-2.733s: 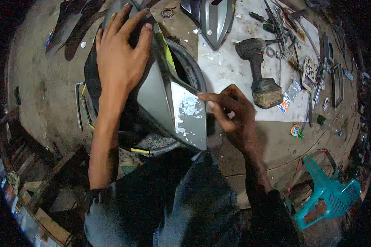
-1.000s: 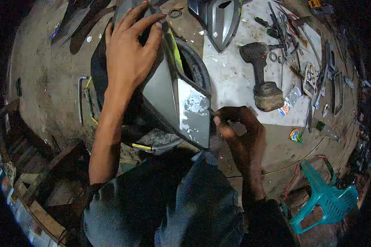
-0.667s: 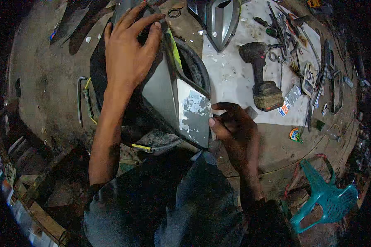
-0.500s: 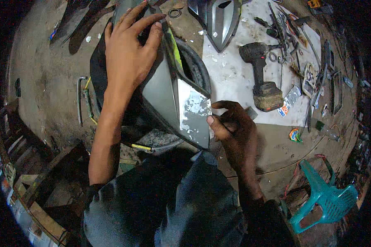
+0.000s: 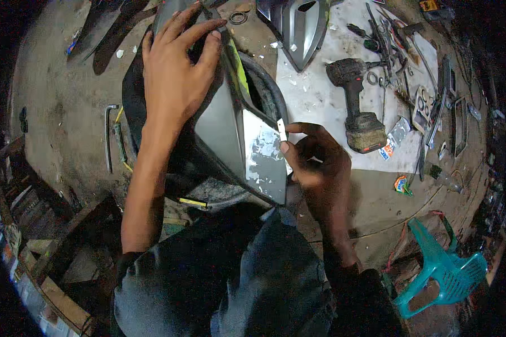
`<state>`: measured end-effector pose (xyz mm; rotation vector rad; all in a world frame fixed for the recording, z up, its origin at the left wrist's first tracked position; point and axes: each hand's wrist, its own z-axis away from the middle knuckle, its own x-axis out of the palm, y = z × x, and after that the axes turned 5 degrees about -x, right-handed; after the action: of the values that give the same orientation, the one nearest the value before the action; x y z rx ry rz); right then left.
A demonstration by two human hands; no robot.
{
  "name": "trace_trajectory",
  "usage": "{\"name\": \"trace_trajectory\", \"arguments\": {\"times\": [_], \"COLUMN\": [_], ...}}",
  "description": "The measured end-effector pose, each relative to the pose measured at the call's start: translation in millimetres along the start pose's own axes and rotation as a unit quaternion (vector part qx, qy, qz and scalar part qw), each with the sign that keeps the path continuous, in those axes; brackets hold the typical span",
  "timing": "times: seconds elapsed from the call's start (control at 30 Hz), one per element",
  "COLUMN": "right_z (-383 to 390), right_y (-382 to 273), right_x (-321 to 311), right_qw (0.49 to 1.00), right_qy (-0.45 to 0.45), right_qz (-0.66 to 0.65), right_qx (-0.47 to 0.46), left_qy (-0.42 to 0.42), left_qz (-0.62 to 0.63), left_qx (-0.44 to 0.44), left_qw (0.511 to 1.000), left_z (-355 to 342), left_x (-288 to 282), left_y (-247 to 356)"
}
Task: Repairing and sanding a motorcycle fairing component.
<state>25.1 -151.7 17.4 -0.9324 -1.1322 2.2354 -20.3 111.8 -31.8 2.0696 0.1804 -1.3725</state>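
Observation:
A grey motorcycle body panel [image 5: 215,128] lies across a dark tyre [image 5: 270,84]. My left hand [image 5: 177,73] rests on its upper part, fingers spread and holding nothing. A white patch of partly peeled sticker [image 5: 264,147] covers the panel's lower right end. Beside its right edge, my right hand [image 5: 319,160] pinches a small flat white strip [image 5: 282,130] between thumb and forefinger. The strip stands up above the panel's edge; whether it is a blade or a scrap of sticker I cannot tell.
A dirty cordless drill [image 5: 354,106] lies on a white sheet [image 5: 315,112], with several hand tools [image 5: 385,50] beyond. Another grey panel [image 5: 301,33] is at the far side. An L-shaped wrench [image 5: 108,137] lies left of the tyre. A teal plastic chair [image 5: 441,269] stands at the lower right.
My right hand has shifted slightly up along the panel's edge, and the white strip now shows in its pinch. My left hand and the panel stay put.

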Motion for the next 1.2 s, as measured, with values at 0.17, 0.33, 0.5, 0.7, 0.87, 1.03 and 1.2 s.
{"name": "trace_trajectory", "arguments": {"times": [0.17,0.33,0.5,0.7,0.87,1.03,1.2], "right_z": [-1.2,-4.4,-8.1,-11.5,-10.9,-13.2,-17.9], "right_y": [-2.1,0.7,9.3,6.1,10.5,5.7,-5.7], "right_x": [-6.9,-15.2,-17.0,-17.1,-18.5,-9.7,-7.5], "right_qw": [0.998,0.990,0.992,0.989,0.989,0.988,0.994], "right_qy": [-0.023,-0.052,-0.057,-0.068,-0.073,-0.067,-0.082], "right_qz": [-0.041,-0.097,-0.095,-0.105,-0.114,-0.126,-0.060], "right_qx": [0.035,0.085,0.055,0.076,0.064,0.060,0.038], "left_qy": [0.004,0.003,0.009,0.003,0.005,0.017,0.004], "left_qz": [-0.016,-0.006,-0.029,0.001,-0.009,-0.052,-0.013], "left_qx": [0.014,0.000,0.001,-0.013,0.004,0.021,-0.012], "left_qw": [1.000,1.000,1.000,1.000,1.000,0.998,1.000], "left_z": [-1.4,-2.4,-2.8,-0.6,0.0,0.0,-3.4], "left_x": [-1.3,-0.9,-0.1,-1.6,2.3,1.2,-4.2], "left_y": [-2.8,-2.8,-3.3,1.2,-2.5,-5.7,-5.0]}}
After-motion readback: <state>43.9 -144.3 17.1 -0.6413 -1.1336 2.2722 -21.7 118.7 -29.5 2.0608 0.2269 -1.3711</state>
